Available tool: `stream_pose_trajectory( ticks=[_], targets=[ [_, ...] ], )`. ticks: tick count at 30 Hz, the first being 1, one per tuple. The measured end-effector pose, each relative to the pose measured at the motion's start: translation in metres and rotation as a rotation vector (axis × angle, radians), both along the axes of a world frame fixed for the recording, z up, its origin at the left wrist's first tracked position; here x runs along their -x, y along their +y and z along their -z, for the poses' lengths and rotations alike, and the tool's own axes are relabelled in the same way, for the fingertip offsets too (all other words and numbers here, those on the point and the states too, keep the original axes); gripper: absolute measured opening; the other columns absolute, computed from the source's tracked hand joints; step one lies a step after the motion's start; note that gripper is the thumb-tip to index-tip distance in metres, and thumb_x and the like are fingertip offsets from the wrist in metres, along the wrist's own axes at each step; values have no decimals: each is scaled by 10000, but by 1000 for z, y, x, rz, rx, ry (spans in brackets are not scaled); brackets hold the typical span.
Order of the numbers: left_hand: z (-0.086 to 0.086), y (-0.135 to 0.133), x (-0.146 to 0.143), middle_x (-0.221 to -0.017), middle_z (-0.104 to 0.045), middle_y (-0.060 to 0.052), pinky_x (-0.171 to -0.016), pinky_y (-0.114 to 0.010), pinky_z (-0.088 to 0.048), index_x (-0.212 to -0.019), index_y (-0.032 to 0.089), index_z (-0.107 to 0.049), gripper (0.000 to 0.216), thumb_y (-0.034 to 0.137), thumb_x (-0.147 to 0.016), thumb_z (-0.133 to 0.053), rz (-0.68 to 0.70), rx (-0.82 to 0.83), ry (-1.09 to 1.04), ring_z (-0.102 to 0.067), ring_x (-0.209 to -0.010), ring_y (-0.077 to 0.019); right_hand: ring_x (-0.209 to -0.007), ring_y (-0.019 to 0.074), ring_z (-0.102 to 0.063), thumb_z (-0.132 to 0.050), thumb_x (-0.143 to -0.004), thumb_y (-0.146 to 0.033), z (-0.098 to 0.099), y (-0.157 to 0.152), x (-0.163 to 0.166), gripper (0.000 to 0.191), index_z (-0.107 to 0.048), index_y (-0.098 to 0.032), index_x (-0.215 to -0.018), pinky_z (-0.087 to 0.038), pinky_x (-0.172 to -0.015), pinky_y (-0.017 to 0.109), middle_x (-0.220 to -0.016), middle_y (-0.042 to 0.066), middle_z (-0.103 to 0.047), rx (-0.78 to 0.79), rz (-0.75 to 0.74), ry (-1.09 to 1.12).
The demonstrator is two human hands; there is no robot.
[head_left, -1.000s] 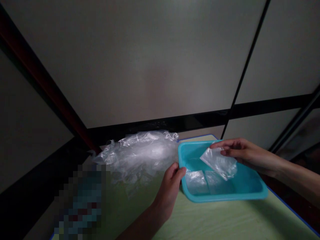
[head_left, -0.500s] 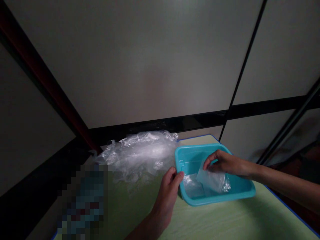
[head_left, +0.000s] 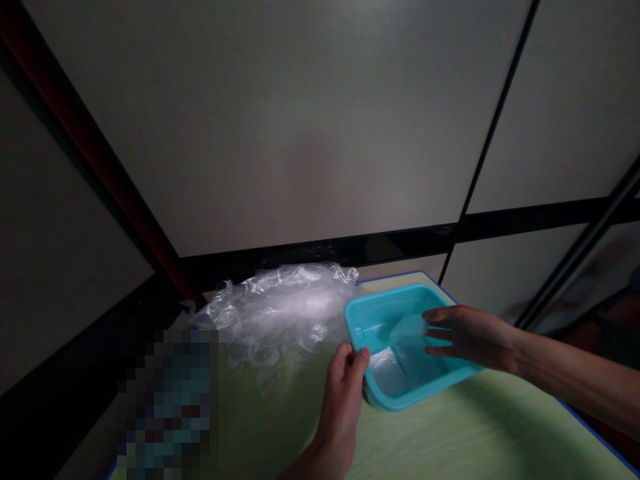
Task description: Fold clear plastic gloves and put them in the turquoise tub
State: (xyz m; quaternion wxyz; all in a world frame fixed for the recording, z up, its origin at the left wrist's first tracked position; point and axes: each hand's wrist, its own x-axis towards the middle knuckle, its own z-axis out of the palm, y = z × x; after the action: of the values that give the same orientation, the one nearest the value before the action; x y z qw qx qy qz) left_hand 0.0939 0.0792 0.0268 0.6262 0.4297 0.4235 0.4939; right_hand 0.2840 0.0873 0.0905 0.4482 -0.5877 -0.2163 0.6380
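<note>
A turquoise plastic basin (head_left: 415,395) stands on the table, slightly askew. My left hand (head_left: 345,387) grips its left rim, thumb on top. Over the basin's right side is my right hand (head_left: 470,337), open, its fingers stretched out and spread. By those fingertips a clear plastic bag (head_left: 409,328) lies tilted inside the basin; whether the fingers touch it is hard to make out. Another clear plastic piece (head_left: 387,370) rests flat on the basin floor. Left of the basin lies a crumpled heap of clear plastic bags (head_left: 290,307).
The table (head_left: 450,447) has a green patterned top with a blue edge. Pale panels with black strips (head_left: 320,250) rise right behind it. A pixelated item (head_left: 175,407) lies at the table's left.
My right hand has let go of the clear plastic bag and spread its fingers, shifting slightly right. The basin has turned a little, with my left hand still on its rim.
</note>
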Motion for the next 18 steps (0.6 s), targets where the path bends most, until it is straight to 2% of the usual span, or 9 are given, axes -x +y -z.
stream_pose_trajectory(
  ticks=[8, 14, 18],
  targets=[
    [6, 0, -5, -643, -382, 39, -580, -209, -333, -667, 184, -384, 252, 374, -734, -536, 33, 11, 19, -387, -625, -111, -1109, 238, -430, -490, -719, -117, 16, 2, 12, 126, -410, -212, -738, -502, -733, 332, -1103, 68, -444, -3, 29, 61],
    [7, -2, -6, -666, -418, 28, -602, -217, -341, -681, 180, -402, 234, 359, -731, -543, 38, 21, 8, -409, -646, -116, -1178, 268, -379, -535, -698, -143, 7, -3, 13, 271, -404, -186, -931, -504, -747, 334, -1241, 155, -361, 98, -14, 117],
    [5, -2, -6, -648, -420, 33, -574, -210, -335, -663, 181, -409, 253, 374, -705, -566, 42, 42, -13, -411, -622, -113, -1184, 268, -377, -532, -693, -138, 6, -5, 10, 238, -422, -185, -899, -501, -768, 331, -1237, 146, -371, 105, -33, 125]
  ],
)
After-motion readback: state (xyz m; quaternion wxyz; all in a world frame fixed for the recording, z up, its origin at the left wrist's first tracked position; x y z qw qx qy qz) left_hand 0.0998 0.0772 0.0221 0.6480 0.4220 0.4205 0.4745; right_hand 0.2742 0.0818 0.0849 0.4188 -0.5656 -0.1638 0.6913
